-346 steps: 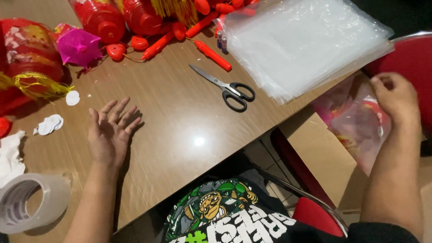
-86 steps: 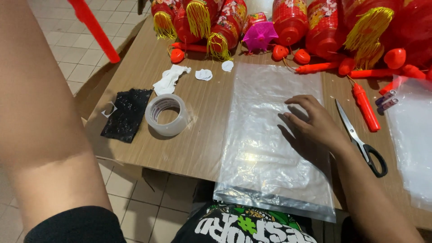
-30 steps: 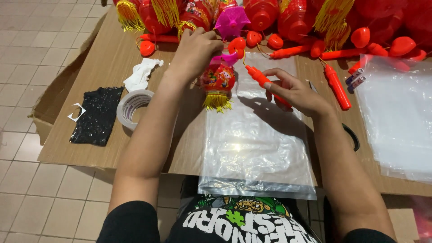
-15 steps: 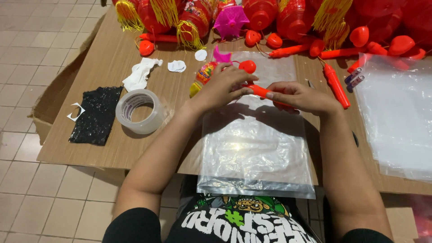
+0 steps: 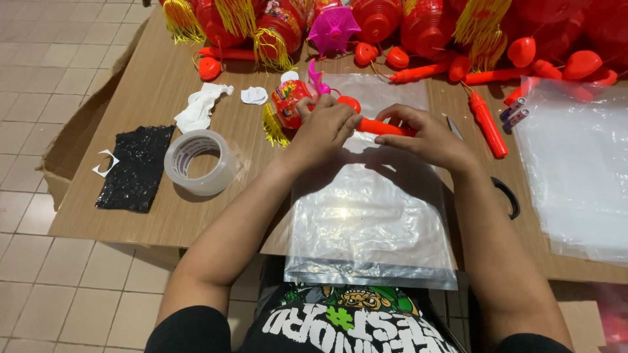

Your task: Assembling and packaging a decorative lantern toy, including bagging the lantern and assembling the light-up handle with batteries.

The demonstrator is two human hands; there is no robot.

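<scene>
1. We are gripping a small red lantern [image 5: 292, 104] with our left hand [image 5: 325, 127], fingers curled around it.
2. Our right hand [image 5: 428, 134] is pinching the orange stick [image 5: 383, 127] joined to it.
3. Both are hovering above a clear plastic bag [image 5: 369, 222] lying on the bench [image 5: 144, 85], near a tape roll [image 5: 198, 162].

A stack of plastic bags [image 5: 369, 222] lies at the near middle of the table [image 5: 150, 91], its edge overhanging toward the person. Above it, the left hand [image 5: 325, 127] and right hand [image 5: 428, 136] meet on a stick [image 5: 383, 127] joined to a small lantern [image 5: 291, 104]. A tape roll [image 5: 198, 161] sits to the left, a second pile of bags [image 5: 579, 170] to the right, and a row of lanterns [image 5: 392, 19] along the far edge.
</scene>
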